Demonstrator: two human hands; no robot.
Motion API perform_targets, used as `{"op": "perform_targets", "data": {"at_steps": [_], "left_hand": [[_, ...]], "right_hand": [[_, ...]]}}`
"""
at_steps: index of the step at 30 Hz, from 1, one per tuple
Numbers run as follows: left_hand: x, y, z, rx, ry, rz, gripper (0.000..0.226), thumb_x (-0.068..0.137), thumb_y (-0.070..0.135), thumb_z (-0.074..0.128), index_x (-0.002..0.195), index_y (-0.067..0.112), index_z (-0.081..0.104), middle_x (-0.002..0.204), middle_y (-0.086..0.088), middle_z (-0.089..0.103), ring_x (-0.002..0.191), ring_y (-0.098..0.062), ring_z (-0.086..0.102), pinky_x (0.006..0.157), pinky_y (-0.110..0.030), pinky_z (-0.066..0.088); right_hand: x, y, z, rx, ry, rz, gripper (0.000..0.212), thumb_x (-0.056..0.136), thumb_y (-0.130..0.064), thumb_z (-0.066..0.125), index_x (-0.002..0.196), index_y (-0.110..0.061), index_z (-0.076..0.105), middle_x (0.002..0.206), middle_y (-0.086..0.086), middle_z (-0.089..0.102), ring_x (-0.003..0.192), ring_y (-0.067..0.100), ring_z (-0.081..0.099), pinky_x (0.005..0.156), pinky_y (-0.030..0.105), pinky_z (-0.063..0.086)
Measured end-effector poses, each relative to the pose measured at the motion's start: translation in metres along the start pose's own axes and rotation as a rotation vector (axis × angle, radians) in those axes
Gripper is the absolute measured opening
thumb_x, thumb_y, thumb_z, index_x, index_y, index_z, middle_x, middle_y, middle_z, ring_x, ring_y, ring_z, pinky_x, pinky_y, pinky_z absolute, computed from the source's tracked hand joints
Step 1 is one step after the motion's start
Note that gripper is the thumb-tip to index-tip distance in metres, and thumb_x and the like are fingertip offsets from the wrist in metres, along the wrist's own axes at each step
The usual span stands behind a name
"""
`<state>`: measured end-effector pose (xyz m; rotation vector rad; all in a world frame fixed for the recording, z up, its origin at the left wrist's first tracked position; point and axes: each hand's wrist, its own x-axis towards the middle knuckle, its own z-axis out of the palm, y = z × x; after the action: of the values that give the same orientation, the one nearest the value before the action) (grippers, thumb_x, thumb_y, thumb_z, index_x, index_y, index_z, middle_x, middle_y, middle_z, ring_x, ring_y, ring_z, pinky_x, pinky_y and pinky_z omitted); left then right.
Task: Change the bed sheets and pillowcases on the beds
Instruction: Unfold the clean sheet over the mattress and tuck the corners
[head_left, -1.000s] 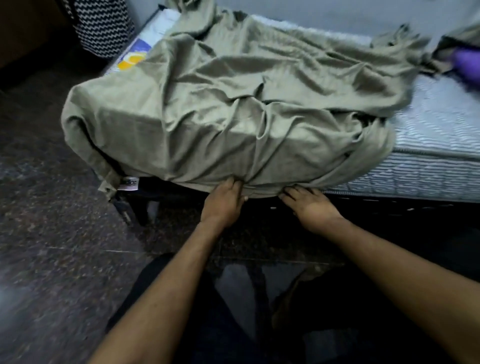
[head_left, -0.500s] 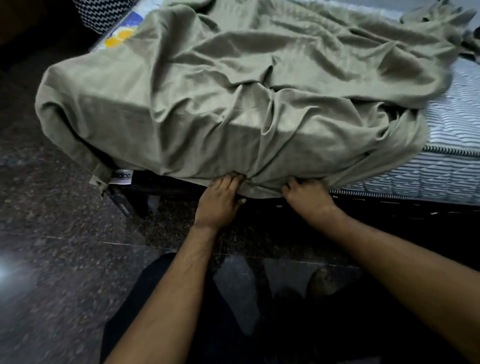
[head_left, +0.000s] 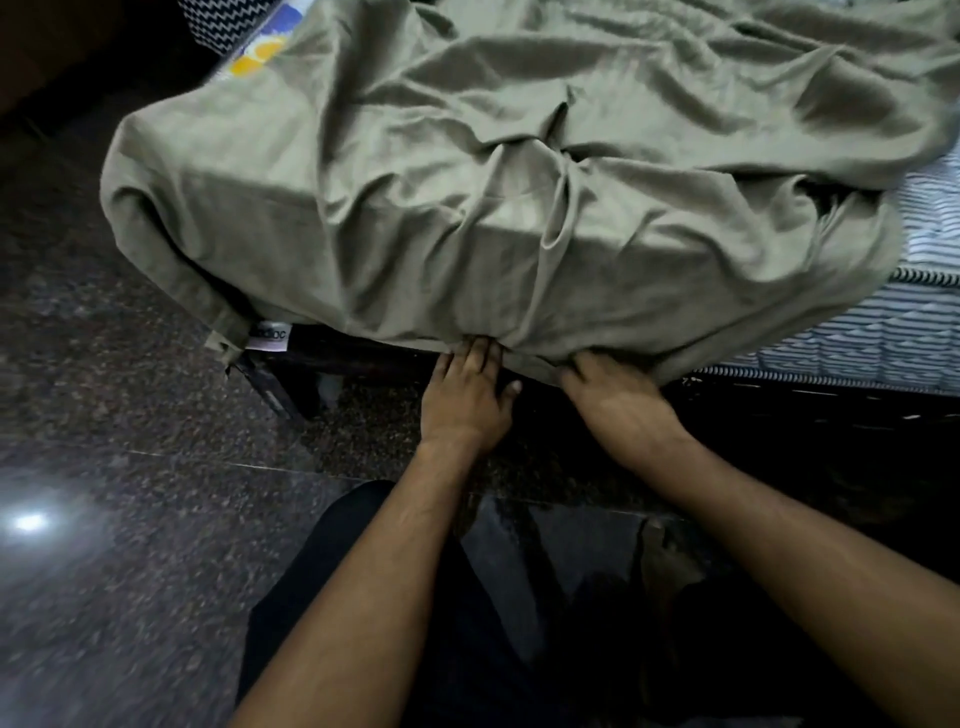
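Sheet: an olive-green sheet (head_left: 467, 208) lies rumpled over the near end of the mattress, draped down its front side and round the left corner, with many creases across the top.
Sheet edge: the lower hem runs along the bottom of the mattress, just above the dark bed frame (head_left: 332, 358); it bunches where the two hands meet it.
Left hand: the left hand (head_left: 465, 400) reaches forward palm down, fingers straight and close together, their tips pushed against the hem and partly hidden under the cloth; the thumb sticks out to the right.
Right hand: the right hand (head_left: 615, 392) is just beside the left one, back of the hand up, fingers out of sight under the fold of the sheet; whether they grip the cloth or only press it, I cannot tell.
Mattress: the striped mattress (head_left: 857, 332) shows bare on the right, where the sheet does not reach.
Label: a small white tag (head_left: 268, 339) hangs at the left corner below the sheet.
Floor: dark speckled stone floor (head_left: 130, 467) with a bright glint at left.
Back left: a black-and-white zigzag cloth (head_left: 228, 18) sits beyond the far corner.
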<state>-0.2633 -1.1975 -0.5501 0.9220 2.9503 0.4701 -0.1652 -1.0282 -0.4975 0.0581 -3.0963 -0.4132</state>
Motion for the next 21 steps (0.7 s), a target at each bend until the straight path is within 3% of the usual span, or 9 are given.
{"op": "perform_targets", "data": {"at_steps": [2, 4, 6, 8, 12, 14, 18, 21], "left_hand": [[0.009, -0.010, -0.005, 0.035, 0.018, 0.044, 0.058, 0.102, 0.049, 0.027, 0.147, 0.018, 0.046, 0.149, -0.004, 0.050, 0.141, -0.021, 0.040, 0.120, -0.040, 0.025], [0.016, -0.016, -0.005, 0.048, 0.035, 0.071, 0.059, 0.099, 0.047, 0.018, 0.134, 0.018, 0.057, 0.132, -0.005, 0.063, 0.126, -0.023, 0.053, 0.111, -0.038, 0.034], [0.020, -0.018, -0.006, 0.061, 0.043, 0.093, 0.056, 0.100, 0.045, 0.018, 0.127, 0.019, 0.060, 0.125, -0.005, 0.066, 0.120, -0.024, 0.056, 0.107, -0.038, 0.036], [0.020, -0.017, -0.014, 0.014, 0.019, 0.083, 0.045, 0.105, 0.042, 0.028, 0.123, 0.020, 0.063, 0.123, -0.006, 0.067, 0.118, -0.026, 0.059, 0.103, -0.038, 0.039], [0.010, -0.015, -0.024, -0.018, -0.002, 0.066, 0.031, 0.103, 0.039, 0.045, 0.122, 0.023, 0.064, 0.116, -0.006, 0.069, 0.104, -0.031, 0.064, 0.081, -0.038, 0.051], [0.010, -0.014, -0.019, -0.032, 0.043, 0.066, 0.028, 0.101, 0.034, 0.048, 0.120, 0.021, 0.065, 0.114, -0.007, 0.069, 0.103, -0.031, 0.064, 0.080, -0.037, 0.051], [0.031, -0.008, -0.014, -0.027, 0.091, 0.051, 0.030, 0.104, 0.030, 0.047, 0.104, 0.012, 0.072, 0.101, -0.015, 0.073, 0.094, -0.037, 0.067, 0.080, -0.039, 0.048], [0.045, -0.003, -0.018, -0.038, 0.019, 0.010, 0.034, 0.105, 0.036, 0.046, 0.109, 0.014, 0.071, 0.104, -0.015, 0.073, 0.097, -0.037, 0.068, 0.078, -0.039, 0.051]], "right_hand": [[0.003, -0.021, 0.014, 0.164, 0.025, -0.133, 0.048, 0.092, -0.016, 0.050, 0.139, -0.012, 0.053, 0.132, 0.011, 0.056, 0.116, 0.032, 0.059, 0.091, 0.043, 0.054], [0.010, -0.034, 0.030, 0.306, -0.028, -0.120, 0.061, 0.096, -0.021, 0.052, 0.153, -0.009, 0.036, 0.153, 0.015, 0.042, 0.137, 0.033, 0.046, 0.110, 0.045, 0.043], [0.017, -0.038, 0.039, 0.344, -0.055, -0.079, 0.065, 0.099, -0.025, 0.047, 0.158, -0.010, 0.023, 0.163, 0.012, 0.026, 0.146, 0.031, 0.033, 0.118, 0.042, 0.033], [0.018, -0.039, 0.040, 0.311, -0.063, -0.010, 0.064, 0.101, -0.027, 0.046, 0.158, -0.011, 0.023, 0.163, 0.010, 0.026, 0.144, 0.029, 0.035, 0.117, 0.040, 0.032], [0.017, -0.038, 0.041, 0.128, 0.041, 0.111, 0.058, 0.098, -0.041, 0.046, 0.150, -0.016, 0.041, 0.150, 0.000, 0.047, 0.129, 0.022, 0.047, 0.102, 0.041, 0.042], [0.020, -0.038, 0.046, 0.105, 0.038, 0.136, 0.060, 0.097, -0.046, 0.046, 0.149, -0.016, 0.043, 0.146, 0.000, 0.050, 0.127, 0.023, 0.049, 0.100, 0.041, 0.043], [0.037, -0.035, 0.048, 0.230, 0.019, 0.244, 0.063, 0.099, -0.050, 0.044, 0.148, -0.012, 0.043, 0.146, 0.009, 0.050, 0.128, 0.030, 0.052, 0.105, 0.041, 0.041], [0.054, -0.024, 0.043, 0.385, -0.083, 0.298, 0.061, 0.099, -0.057, 0.042, 0.144, -0.016, 0.047, 0.143, 0.010, 0.053, 0.128, 0.031, 0.052, 0.106, 0.038, 0.039]]}}
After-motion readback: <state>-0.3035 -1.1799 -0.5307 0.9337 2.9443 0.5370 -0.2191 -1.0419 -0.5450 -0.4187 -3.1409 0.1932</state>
